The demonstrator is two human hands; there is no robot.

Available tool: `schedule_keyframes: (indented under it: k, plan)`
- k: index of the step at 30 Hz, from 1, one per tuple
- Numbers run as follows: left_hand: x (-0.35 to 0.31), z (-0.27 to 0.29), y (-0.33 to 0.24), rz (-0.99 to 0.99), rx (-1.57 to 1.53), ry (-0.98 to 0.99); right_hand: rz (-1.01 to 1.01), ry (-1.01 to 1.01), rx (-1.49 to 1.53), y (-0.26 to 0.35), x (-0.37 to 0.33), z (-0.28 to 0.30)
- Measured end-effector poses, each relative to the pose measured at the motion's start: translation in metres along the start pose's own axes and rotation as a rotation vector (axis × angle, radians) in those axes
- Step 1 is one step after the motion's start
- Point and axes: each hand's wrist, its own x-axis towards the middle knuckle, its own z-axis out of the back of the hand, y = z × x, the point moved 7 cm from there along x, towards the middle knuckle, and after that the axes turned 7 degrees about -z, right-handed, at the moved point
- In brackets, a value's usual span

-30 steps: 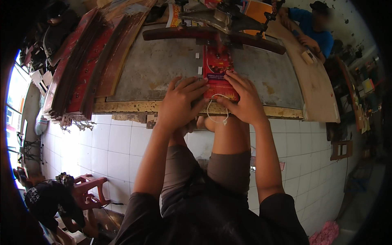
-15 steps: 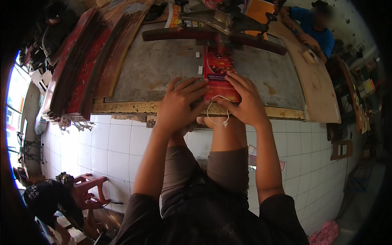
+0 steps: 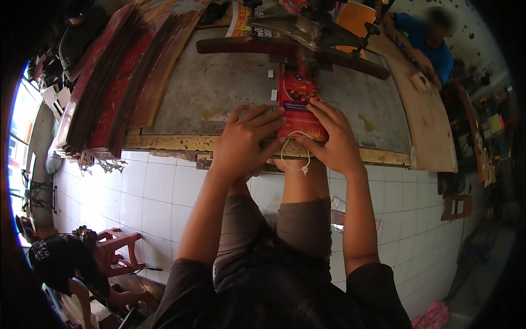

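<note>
A narrow red printed piece [image 3: 296, 90], seemingly paper or card, lies flat on the grey work plate [image 3: 219, 93]. A thin white string loop [image 3: 304, 168] is at its near end and hangs over the table edge. My left hand [image 3: 244, 140] rests along its left side, fingers stretched out and touching that edge. My right hand [image 3: 337, 137] lies at its right side, fingertips on the print and thumb near the string. The far end of the piece passes under a dark metal press [image 3: 298, 52] with a long crossbar, where it is hidden.
Stacks of long red printed boards [image 3: 109, 93] with strings hang over the table's left side. Two small white blocks [image 3: 274, 95] sit beside the piece. A person in blue [image 3: 424, 41] is at the far right, another person [image 3: 66, 263] lower left near a red stool [image 3: 118, 249].
The view has shifted slightly, so the table and press appear a little lower and to the right. Both hands stay against the red piece. The person at lower left has bent differently.
</note>
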Motion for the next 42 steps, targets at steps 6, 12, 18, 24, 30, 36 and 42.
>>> schedule_keyframes:
  k: [6, 12, 18, 24, 30, 36, 42]
  plan:
    - [-0.0007, -0.0003, -0.0001, -0.001, -0.006, -0.005, 0.014, 0.001, 0.005, -0.0018, -0.0003, -0.0019]
    - [-0.0004, -0.0006, -0.0001, 0.002, -0.013, -0.002, 0.004, 0.003, -0.006, -0.0002, -0.0005, -0.0010]
    - [-0.0002, 0.0010, -0.0008, -0.001, -0.009, -0.005, 0.000, 0.012, 0.010, 0.0007, -0.0001, -0.0001]
    - [0.0006, 0.0002, -0.0014, -0.003, -0.012, 0.000, 0.005, 0.005, 0.015, 0.0007, -0.0007, 0.0012]
    - [0.0014, -0.0015, 0.0002, 0.002, 0.009, 0.016, 0.003, 0.019, 0.044, 0.0016, 0.0009, 0.0015]
    - [0.0011, -0.0013, -0.0005, -0.006, 0.009, -0.008, -0.014, 0.020, 0.033, 0.0006, 0.0000, 0.0017]
    - [0.0009, -0.0019, -0.0006, -0.008, -0.002, -0.014, -0.021, 0.032, 0.054, -0.0005, -0.0004, 0.0012]
